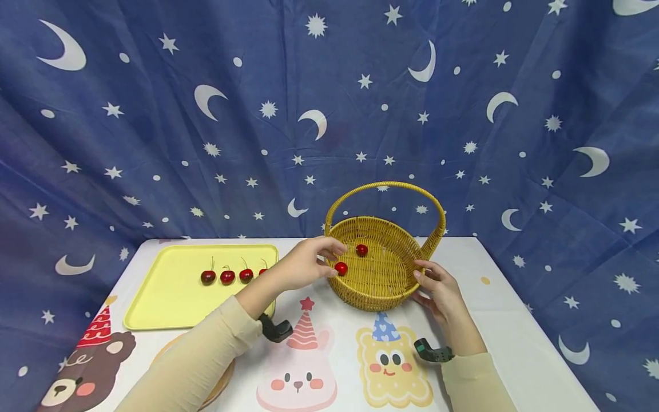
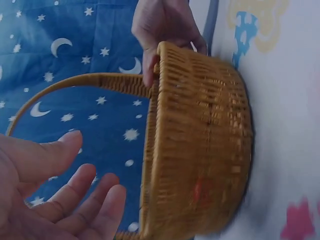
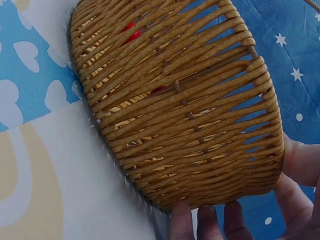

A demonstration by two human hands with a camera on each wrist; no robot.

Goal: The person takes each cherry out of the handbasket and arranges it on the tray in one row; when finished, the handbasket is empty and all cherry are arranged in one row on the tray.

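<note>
A woven wicker basket with a tall arched handle stands on the table. Inside it lie two red cherries, one cherry toward the back and another cherry by the left wall. Over the left rim is my left hand, its fingers loosely spread and holding nothing in the left wrist view. My right hand grips the basket's right side, thumb at the rim and fingers against the outer wall. From the right wrist, the basket wall fills most of the view, with red showing through the weave.
On the left lies a yellow tray with a row of several stemmed cherries, including a dark cherry. A round wooden-looking edge shows partly under the left forearm. A blue starry curtain hangs behind the table.
</note>
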